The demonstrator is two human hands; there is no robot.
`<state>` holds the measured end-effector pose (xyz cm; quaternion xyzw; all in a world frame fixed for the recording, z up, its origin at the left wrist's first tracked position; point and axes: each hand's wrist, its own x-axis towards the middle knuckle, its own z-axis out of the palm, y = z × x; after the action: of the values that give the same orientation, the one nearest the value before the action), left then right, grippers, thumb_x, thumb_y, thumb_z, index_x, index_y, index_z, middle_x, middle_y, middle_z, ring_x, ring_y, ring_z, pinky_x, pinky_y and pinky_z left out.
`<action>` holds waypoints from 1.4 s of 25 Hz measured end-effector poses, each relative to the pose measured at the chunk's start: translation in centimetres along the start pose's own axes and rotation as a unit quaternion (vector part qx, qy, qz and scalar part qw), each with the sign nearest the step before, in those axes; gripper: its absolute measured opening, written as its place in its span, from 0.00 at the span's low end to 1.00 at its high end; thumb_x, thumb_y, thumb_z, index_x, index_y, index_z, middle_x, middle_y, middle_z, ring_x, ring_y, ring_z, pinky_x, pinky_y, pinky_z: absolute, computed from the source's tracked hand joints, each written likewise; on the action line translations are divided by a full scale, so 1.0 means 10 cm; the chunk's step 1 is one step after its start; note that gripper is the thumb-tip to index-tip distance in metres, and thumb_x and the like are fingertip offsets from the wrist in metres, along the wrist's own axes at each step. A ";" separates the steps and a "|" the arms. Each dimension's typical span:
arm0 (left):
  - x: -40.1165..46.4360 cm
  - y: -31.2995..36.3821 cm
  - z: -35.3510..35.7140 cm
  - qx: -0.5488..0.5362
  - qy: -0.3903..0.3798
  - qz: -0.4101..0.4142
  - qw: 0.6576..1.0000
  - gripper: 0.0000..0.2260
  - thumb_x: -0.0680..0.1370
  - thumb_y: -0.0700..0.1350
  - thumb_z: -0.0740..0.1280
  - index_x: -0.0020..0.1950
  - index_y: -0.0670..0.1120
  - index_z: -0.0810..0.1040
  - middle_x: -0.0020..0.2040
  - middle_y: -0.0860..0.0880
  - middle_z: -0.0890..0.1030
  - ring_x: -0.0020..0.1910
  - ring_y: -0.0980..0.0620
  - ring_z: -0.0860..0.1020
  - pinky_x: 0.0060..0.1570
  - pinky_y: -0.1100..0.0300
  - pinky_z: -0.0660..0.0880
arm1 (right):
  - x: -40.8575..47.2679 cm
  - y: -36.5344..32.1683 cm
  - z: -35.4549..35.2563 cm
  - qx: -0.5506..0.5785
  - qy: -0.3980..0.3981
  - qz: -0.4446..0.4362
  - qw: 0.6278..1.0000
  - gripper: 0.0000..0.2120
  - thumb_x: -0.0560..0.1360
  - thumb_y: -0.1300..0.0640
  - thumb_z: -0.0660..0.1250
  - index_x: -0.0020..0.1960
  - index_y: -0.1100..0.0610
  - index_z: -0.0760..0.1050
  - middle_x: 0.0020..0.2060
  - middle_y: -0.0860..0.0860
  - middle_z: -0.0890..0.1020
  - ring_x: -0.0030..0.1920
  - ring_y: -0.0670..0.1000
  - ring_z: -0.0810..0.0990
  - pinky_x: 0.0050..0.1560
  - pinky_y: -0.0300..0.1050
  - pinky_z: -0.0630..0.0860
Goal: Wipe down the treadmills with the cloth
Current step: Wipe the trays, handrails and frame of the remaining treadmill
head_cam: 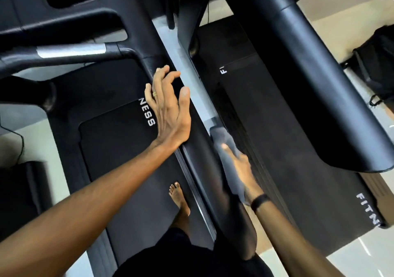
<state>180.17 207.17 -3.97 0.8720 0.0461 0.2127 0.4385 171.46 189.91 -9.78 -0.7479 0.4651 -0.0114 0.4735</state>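
Head view: left hand (pixel 168 108) spread on the handrail (pixel 200 159) edge, right hand (pixel 241 170) gripping cloth (pixel 226 146).

Motion blurs the right hand (pixel 239 166) and grey cloth (pixel 228 149), hiding the grip on it.

Pale floor (pixel 326 28) carries two black treadmills: left (pixel 128 144), right (pixel 277 138); bare foot (pixel 179 198) on left belt
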 end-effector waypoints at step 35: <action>-1.45 0.61 -0.23 0.004 0.083 -0.095 0.992 0.22 0.80 0.53 0.53 0.66 0.43 0.73 0.72 0.46 0.69 0.73 0.53 0.66 0.72 0.42 0.55 | -0.74 0.07 -0.58 -0.218 -0.224 -0.371 0.874 0.24 0.75 0.30 0.54 0.60 0.45 0.69 0.54 0.51 0.76 0.57 0.56 0.71 0.57 0.57 0.71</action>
<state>165.49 201.31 -2.80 0.8449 0.1662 0.2412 0.4477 164.10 190.97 -3.97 -0.9323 0.0254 0.0834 0.3509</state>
